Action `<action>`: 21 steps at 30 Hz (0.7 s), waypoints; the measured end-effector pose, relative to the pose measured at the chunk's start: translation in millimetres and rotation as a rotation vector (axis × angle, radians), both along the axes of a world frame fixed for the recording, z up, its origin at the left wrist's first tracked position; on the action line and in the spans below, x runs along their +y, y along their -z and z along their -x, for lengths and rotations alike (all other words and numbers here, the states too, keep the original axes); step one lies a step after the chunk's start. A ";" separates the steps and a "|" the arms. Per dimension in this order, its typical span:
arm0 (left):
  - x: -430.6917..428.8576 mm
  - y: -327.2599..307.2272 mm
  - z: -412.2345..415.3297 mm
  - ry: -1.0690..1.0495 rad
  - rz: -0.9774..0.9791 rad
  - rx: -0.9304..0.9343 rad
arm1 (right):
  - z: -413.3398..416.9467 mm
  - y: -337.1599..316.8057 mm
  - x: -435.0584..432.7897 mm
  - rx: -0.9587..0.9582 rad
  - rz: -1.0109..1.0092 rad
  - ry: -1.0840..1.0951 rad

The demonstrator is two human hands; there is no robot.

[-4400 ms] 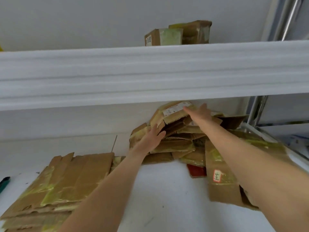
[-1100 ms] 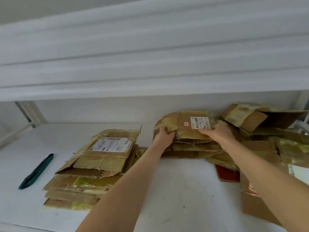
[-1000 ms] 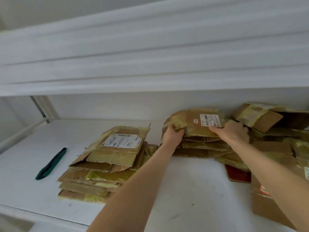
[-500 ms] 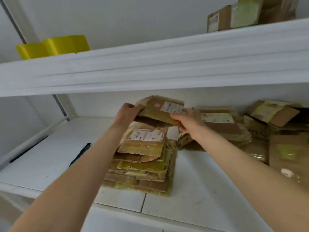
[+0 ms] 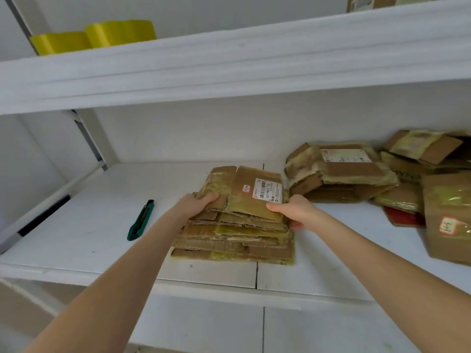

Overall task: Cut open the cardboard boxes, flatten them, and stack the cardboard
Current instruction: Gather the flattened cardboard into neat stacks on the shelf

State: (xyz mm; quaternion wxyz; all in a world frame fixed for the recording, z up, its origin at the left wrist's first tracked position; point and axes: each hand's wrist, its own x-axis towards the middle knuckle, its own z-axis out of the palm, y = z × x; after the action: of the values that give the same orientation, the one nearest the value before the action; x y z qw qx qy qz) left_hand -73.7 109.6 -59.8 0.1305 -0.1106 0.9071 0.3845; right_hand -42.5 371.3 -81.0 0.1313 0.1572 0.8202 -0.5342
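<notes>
The white label [image 5: 269,189] on the top cardboard [image 5: 237,183] reads about "507-0802 770". The red sticker [image 5: 246,189] beside it looks like "334". The labels [image 5: 345,155] far right are too blurry.

Single head-worn wide-angle view, facing forward and slightly down into a white shelf [image 5: 89,238], near it

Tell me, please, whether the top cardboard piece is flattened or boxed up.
Flattened: the top cardboard piece lies thin and level on the stack.
</notes>
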 end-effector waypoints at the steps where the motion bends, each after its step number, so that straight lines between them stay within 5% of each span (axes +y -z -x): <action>1: -0.2 -1.0 0.7 -0.002 -0.018 0.011 | -2.2 -1.2 -2.1 0.005 0.022 0.019; 9: 8.8 -11.8 -2.4 -0.136 -0.402 0.114 | -13.9 -5.9 -6.0 -0.024 0.296 0.165; 16: -3.5 -31.1 0.7 -0.109 -0.589 0.205 | -5.7 -24.8 -11.4 0.230 0.298 0.246; 21: -1.9 -42.5 2.0 -0.182 -0.678 0.127 | -5.0 -44.0 -5.4 0.109 0.403 0.144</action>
State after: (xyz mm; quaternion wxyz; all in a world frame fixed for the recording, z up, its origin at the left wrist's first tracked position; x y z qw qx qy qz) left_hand -75.8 107.7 -17.3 0.0681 -0.1173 0.7206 0.6800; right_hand -37.6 365.9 -37.1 0.0771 0.1570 0.6894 -0.7029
